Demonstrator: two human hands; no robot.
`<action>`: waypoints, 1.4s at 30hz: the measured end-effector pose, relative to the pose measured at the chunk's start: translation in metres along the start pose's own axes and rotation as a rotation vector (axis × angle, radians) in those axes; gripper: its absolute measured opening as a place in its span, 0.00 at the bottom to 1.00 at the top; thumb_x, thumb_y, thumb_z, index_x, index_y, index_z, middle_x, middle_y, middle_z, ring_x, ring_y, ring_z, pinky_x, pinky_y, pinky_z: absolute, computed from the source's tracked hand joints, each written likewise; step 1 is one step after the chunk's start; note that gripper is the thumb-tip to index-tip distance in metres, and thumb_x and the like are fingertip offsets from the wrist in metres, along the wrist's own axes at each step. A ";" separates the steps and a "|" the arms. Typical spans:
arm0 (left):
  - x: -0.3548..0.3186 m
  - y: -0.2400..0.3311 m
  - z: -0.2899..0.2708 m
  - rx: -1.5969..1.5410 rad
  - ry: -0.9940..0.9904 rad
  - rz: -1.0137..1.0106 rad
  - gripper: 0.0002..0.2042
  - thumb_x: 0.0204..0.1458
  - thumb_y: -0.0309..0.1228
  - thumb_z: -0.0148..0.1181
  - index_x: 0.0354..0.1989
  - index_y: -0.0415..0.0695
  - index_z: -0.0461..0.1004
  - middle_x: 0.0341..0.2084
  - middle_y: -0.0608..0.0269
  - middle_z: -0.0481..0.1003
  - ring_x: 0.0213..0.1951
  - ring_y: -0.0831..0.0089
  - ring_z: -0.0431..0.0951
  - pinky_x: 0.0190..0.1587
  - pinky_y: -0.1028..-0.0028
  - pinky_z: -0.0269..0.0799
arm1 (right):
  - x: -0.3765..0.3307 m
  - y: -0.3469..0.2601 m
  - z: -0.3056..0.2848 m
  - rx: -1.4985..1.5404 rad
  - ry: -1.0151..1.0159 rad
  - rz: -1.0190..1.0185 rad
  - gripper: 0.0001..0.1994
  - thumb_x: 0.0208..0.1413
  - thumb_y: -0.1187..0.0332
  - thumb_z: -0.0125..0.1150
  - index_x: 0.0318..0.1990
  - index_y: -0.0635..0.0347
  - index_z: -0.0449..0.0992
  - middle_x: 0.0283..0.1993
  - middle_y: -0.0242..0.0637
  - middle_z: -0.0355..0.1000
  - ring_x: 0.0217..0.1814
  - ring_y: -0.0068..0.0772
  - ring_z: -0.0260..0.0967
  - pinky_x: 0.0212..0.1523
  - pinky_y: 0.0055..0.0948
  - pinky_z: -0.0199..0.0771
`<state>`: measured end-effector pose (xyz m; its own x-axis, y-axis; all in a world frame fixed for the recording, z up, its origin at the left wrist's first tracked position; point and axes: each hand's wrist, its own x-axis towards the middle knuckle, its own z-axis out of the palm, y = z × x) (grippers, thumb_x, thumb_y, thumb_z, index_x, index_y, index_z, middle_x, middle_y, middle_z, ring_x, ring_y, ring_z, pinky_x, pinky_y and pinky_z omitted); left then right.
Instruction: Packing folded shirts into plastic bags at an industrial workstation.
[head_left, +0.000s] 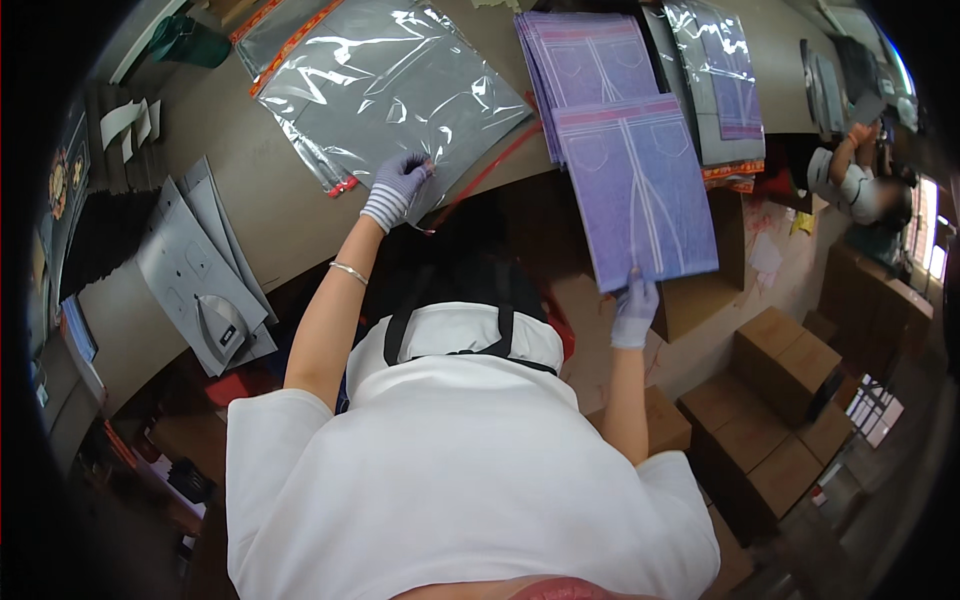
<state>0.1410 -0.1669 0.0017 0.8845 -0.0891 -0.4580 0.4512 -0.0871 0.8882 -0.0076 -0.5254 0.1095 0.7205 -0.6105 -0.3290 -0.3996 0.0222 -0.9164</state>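
Observation:
My left hand [397, 187], in a striped knit glove, pinches the near edge of a clear plastic bag [385, 85] lying flat on the brown table [270, 215]. My right hand [635, 312], also gloved, grips the lower edge of a folded purple denim-print garment [635, 185] and holds it out past the table's edge. Behind it rests a stack of the same purple garments [590, 60]. A red sealing strip [490, 170] runs along the bag's near side.
Grey card inserts [200, 275] lie at the table's left end. More bagged garments [720, 70] sit at the far right. Brown cartons [790, 400] crowd the floor on the right. Another person [860, 185] works beyond the table at the right.

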 end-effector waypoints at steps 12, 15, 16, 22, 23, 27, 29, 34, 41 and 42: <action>-0.047 0.060 0.003 0.234 -0.026 0.350 0.06 0.44 0.24 0.57 0.32 0.38 0.72 0.26 0.59 0.73 0.30 0.75 0.72 0.36 0.76 0.69 | -0.064 -0.006 0.115 -0.202 -0.688 0.031 0.09 0.53 0.70 0.49 0.34 0.68 0.71 0.22 0.27 0.62 0.27 0.16 0.56 0.29 0.19 0.59; -0.069 0.060 0.001 0.344 0.035 0.412 0.06 0.44 0.21 0.55 0.33 0.38 0.70 0.29 0.59 0.72 0.32 0.74 0.72 0.38 0.76 0.68 | -0.029 0.014 0.209 0.126 -0.924 -0.140 0.11 0.53 0.68 0.49 0.40 0.67 0.69 0.32 0.40 0.68 0.35 0.24 0.63 0.37 0.26 0.64; -0.073 0.056 -0.003 0.497 0.078 0.555 0.07 0.45 0.20 0.52 0.34 0.37 0.69 0.30 0.61 0.72 0.34 0.75 0.71 0.40 0.76 0.68 | -0.022 0.009 0.237 -0.131 -0.970 -0.537 0.15 0.52 0.67 0.51 0.44 0.67 0.66 0.36 0.44 0.69 0.38 0.30 0.64 0.40 0.28 0.65; -0.051 -0.015 -0.062 0.354 0.228 0.155 0.08 0.49 0.23 0.50 0.38 0.38 0.69 0.30 0.60 0.71 0.35 0.74 0.72 0.40 0.76 0.67 | -0.001 0.017 0.278 -0.877 -1.182 -0.398 0.19 0.46 0.57 0.56 0.41 0.61 0.71 0.40 0.49 0.70 0.43 0.48 0.68 0.43 0.36 0.68; -0.051 -0.020 -0.068 0.285 0.239 0.191 0.08 0.50 0.28 0.50 0.36 0.39 0.70 0.29 0.59 0.73 0.34 0.71 0.72 0.40 0.74 0.67 | 0.005 0.022 0.265 -0.967 -1.112 -0.450 0.16 0.46 0.59 0.56 0.38 0.60 0.72 0.39 0.47 0.71 0.43 0.46 0.68 0.42 0.36 0.68; -0.088 -0.065 -0.101 -0.131 0.216 -0.022 0.16 0.52 0.40 0.47 0.34 0.38 0.73 0.31 0.58 0.75 0.30 0.72 0.74 0.35 0.73 0.68 | -0.015 0.038 0.243 -0.895 -1.060 -0.603 0.10 0.45 0.64 0.56 0.35 0.58 0.73 0.36 0.42 0.72 0.40 0.45 0.68 0.41 0.37 0.68; -0.119 -0.079 -0.106 -0.140 0.170 -0.131 0.17 0.53 0.41 0.46 0.34 0.39 0.73 0.32 0.57 0.75 0.30 0.73 0.75 0.34 0.73 0.68 | -0.038 0.049 0.254 -0.854 -1.093 -0.905 0.09 0.43 0.67 0.57 0.33 0.56 0.72 0.34 0.39 0.70 0.39 0.43 0.66 0.41 0.35 0.67; -0.150 -0.110 -0.079 -0.505 0.171 -0.552 0.21 0.56 0.46 0.37 0.44 0.42 0.69 0.40 0.60 0.74 0.43 0.68 0.73 0.46 0.66 0.65 | -0.094 0.061 0.296 -0.894 -1.203 -1.100 0.12 0.39 0.68 0.59 0.35 0.55 0.70 0.33 0.37 0.68 0.38 0.40 0.65 0.39 0.37 0.65; -0.127 -0.104 -0.072 -0.503 0.254 -0.559 0.13 0.55 0.36 0.44 0.40 0.40 0.71 0.35 0.61 0.74 0.39 0.66 0.72 0.43 0.67 0.68 | -0.116 0.078 0.312 -1.024 -1.168 -1.285 0.09 0.40 0.65 0.56 0.31 0.55 0.70 0.31 0.38 0.68 0.37 0.38 0.66 0.38 0.36 0.64; -0.125 -0.107 -0.077 -0.340 0.208 -0.464 0.12 0.54 0.35 0.46 0.38 0.40 0.72 0.34 0.61 0.74 0.38 0.66 0.72 0.41 0.67 0.69 | -0.118 0.075 0.312 -1.033 -1.154 -1.280 0.09 0.40 0.65 0.56 0.31 0.55 0.70 0.31 0.38 0.68 0.37 0.38 0.66 0.38 0.36 0.64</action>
<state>-0.0084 -0.0705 -0.0332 0.5757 0.0807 -0.8137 0.7776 0.2537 0.5753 0.0540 -0.2049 0.0089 0.5866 0.8072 -0.0659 0.7324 -0.5634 -0.3823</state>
